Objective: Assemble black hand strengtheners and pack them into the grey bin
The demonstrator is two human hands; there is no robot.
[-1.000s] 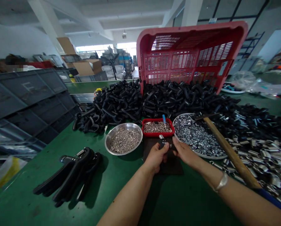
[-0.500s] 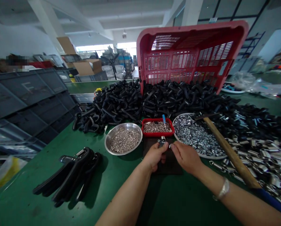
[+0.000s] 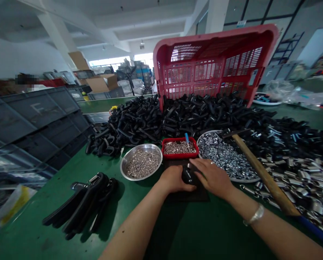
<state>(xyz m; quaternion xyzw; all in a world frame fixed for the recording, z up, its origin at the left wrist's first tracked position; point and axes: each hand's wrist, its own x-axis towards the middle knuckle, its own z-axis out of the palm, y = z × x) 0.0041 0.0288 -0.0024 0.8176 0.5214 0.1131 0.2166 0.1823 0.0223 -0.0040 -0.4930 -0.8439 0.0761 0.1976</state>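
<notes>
My left hand is closed around a small black part with a silver metal end. It holds the part low over a dark mat on the bench. My right hand is just to the right, its fingers stretched out and apart beside the metal end; whether they touch it I cannot tell. Beyond the hands sits a red tray of small metal pins with a blue-handled screwdriver standing in it. A steel bowl of tiny metal pieces is left of the mat.
A round tray of shiny metal parts bears a hammer. Silver springs lie at right. Black plastic parts are heaped before a tipped red crate. Assembled black hand grips lie left, near stacked grey crates.
My left hand has turned palm-down over the black part and lowered it toward the mat. My right hand has gone from a pinch to outstretched fingers. The view has shifted slightly.
</notes>
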